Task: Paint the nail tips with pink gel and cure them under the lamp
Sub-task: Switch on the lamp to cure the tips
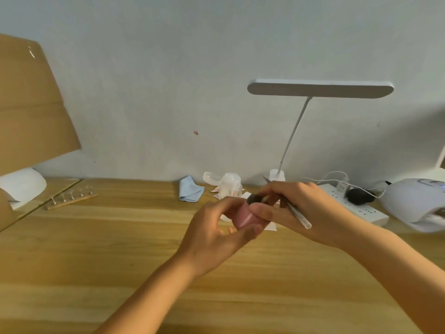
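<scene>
In the left grip (216, 227), fingers curled round it, a tilted pink gel bottle (245, 216), raised over the middle of the table (96, 261). Pinching its black cap (255, 198), the right grip (303, 208), with a slim brush (296, 210) clamped among the same fingers.

Far left, on a wooden strip (55, 206), the nail tips (72, 195), well apart from both grips. Behind the grips, partly hidden: clear jar (231, 186), blue cloth (190, 190), desk lamp (320, 89). At the right edge, white curing lamp (414, 203), just beside a power strip (356, 208). Far left, cardboard box (31, 97).
</scene>
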